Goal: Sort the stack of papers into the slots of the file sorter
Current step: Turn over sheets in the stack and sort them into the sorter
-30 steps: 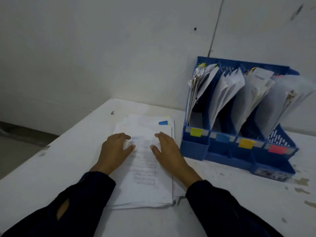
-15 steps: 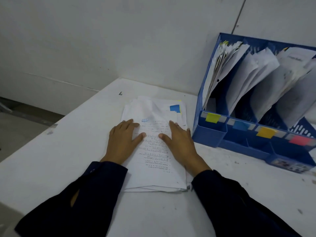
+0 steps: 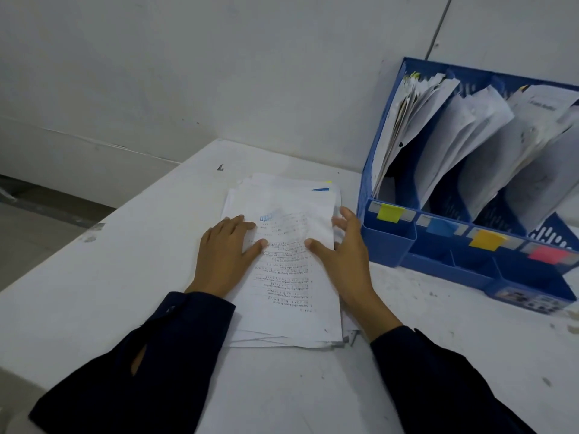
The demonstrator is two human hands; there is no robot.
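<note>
A stack of white printed papers (image 3: 291,277) lies flat on the white table (image 3: 109,277) in front of me, with a blue tab and a yellow tab peeking out at its far edge. My left hand (image 3: 225,258) rests flat on the stack's left side, fingers straight. At the stack's right edge is my right hand (image 3: 341,255): its thumb lies on the top sheet and its fingers spread along the side of the pile. To the right stands the blue file sorter (image 3: 388,245), its slots holding leaning papers and marked yellow, blue, orange and pink.
A white wall (image 3: 219,73) runs behind the table and the sorter. The table's left edge drops off to a grey floor (image 3: 37,227). Scuffs and chipped paint mark the tabletop near the sorter's base.
My right hand has slid from the top of the stack to its right edge, fingers now spread beside the pile. The left hand stays flat. The view shifted slightly.
</note>
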